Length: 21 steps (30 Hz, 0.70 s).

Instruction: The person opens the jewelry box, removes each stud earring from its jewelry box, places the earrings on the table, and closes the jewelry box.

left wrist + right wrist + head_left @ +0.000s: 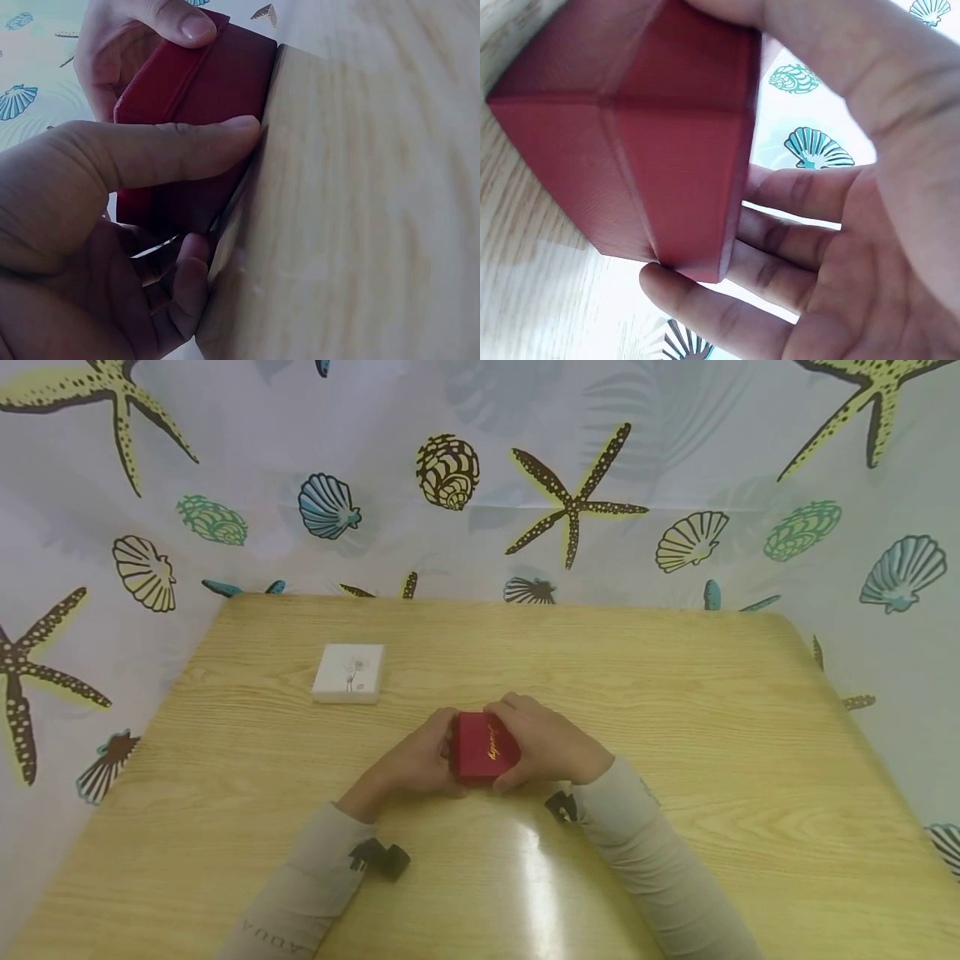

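We found the head view soft and slightly hazy, with a white streak of glare on the bench. On the left wrist we saw dim, bluish light and shadowed fingers; on the right, the backdrop looked brightly washed out.

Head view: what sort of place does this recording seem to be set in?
Likely an indoor tabletop recording setup; the room itself is hidden. The wood-grain table, the shell-and-starfish printed backdrop behind and beside it, and a small black device at each cuff suggest this.
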### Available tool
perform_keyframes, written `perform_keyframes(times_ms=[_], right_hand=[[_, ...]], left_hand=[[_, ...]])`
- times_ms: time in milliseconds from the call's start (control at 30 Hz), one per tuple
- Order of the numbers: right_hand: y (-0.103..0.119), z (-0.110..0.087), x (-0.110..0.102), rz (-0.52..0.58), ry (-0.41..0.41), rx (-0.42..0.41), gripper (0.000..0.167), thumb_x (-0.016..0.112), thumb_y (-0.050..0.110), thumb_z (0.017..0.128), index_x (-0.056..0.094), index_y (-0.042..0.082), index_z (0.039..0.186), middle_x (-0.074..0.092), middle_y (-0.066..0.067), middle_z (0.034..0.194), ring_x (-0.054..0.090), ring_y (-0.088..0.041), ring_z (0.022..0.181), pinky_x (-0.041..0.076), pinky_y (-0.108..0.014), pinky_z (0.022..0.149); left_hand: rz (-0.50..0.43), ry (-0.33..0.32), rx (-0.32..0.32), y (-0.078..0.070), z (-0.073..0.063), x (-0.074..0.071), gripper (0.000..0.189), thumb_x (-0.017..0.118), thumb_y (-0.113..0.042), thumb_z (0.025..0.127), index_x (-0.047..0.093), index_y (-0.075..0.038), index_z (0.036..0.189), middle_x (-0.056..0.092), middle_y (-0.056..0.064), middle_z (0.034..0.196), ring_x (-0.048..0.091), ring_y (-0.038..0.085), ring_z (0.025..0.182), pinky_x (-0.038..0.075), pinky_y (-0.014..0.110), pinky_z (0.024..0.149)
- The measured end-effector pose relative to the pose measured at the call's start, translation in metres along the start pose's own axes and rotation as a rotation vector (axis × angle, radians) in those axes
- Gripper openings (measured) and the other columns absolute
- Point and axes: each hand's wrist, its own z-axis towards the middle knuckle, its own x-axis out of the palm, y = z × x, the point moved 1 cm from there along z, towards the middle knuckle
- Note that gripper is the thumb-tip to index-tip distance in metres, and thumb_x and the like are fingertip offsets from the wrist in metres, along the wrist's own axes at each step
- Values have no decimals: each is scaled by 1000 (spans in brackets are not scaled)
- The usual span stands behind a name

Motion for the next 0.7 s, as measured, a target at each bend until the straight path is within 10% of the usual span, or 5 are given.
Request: perform_keyframes(times_ms=[700], right_hand=[[4, -1, -2, -12, 2, 45, 92, 94, 34, 62, 52, 2, 137, 59, -8, 122, 57, -20, 108, 54, -40, 93]], left_hand=[[10, -1, -21, -1, 0, 0, 88, 87, -2, 64, 41, -5, 138, 54, 11, 127, 58, 21, 105, 51, 35, 92]])
